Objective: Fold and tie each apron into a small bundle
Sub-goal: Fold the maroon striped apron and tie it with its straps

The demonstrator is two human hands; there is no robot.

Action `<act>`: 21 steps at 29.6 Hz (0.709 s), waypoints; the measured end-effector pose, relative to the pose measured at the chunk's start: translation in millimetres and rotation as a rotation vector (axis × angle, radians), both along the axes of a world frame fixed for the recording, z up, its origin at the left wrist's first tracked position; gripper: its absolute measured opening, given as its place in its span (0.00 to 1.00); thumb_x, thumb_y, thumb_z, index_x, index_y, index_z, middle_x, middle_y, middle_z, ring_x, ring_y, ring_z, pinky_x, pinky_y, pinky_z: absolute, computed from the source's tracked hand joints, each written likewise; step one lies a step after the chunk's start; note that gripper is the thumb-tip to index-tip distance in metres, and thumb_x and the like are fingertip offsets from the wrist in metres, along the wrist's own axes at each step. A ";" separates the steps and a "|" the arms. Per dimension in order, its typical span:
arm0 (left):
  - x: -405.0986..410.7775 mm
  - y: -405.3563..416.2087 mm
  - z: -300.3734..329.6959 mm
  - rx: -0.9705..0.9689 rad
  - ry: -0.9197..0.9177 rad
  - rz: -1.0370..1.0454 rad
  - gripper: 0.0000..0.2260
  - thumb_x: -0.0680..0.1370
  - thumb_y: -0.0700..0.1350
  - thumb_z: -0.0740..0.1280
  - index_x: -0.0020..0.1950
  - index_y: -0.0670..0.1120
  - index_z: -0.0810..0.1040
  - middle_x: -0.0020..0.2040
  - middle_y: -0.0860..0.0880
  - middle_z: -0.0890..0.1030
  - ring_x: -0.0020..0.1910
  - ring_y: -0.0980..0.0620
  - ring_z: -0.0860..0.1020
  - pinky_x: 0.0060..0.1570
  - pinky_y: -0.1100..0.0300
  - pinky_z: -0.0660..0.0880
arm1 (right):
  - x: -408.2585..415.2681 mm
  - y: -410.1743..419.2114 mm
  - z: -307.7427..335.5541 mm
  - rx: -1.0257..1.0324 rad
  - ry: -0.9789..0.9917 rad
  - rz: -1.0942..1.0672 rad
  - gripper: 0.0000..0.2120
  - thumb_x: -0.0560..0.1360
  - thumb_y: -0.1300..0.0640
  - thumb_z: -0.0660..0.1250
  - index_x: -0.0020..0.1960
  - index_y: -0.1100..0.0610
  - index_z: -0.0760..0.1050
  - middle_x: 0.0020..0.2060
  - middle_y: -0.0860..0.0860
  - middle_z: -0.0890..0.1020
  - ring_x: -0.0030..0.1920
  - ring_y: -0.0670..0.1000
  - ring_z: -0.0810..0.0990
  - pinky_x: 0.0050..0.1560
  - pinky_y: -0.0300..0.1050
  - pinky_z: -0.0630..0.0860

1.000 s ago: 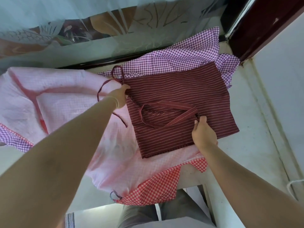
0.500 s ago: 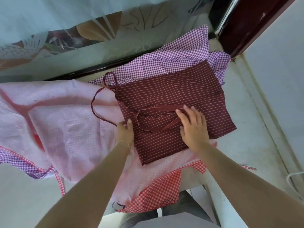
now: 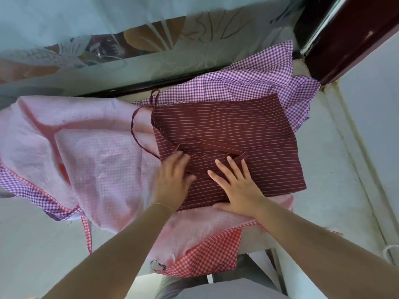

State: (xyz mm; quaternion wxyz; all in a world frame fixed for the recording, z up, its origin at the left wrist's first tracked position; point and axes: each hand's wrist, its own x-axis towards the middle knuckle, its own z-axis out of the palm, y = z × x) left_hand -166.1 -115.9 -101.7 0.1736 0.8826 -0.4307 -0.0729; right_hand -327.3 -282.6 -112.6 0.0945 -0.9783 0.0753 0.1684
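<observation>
A maroon striped apron lies folded flat into a rough square on top of other aprons. Its maroon straps are laid across its middle, and one strap loops off its left edge. My left hand lies flat on the apron's near left corner, fingers straight and blurred. My right hand presses flat on the near edge with fingers spread, fingertips close to the straps.
Under the maroon apron lie a pale pink checked apron, a purple checked apron and a red checked one hanging over the table's near edge. A patterned glass wall stands behind. Bare table shows to the right.
My left hand has moved from the apron's far left corner down to its near left part. My right hand has let go of the edge and now lies flat.
</observation>
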 end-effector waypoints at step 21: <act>-5.3 -32.1 67.4 0.832 0.881 -0.283 0.17 0.84 0.49 0.53 0.72 0.50 0.66 0.47 0.47 0.77 0.38 0.51 0.75 0.33 0.66 0.71 | 44.4 -53.9 85.9 0.138 0.860 -0.035 0.18 0.79 0.56 0.57 0.68 0.56 0.72 0.63 0.54 0.77 0.58 0.56 0.77 0.58 0.47 0.74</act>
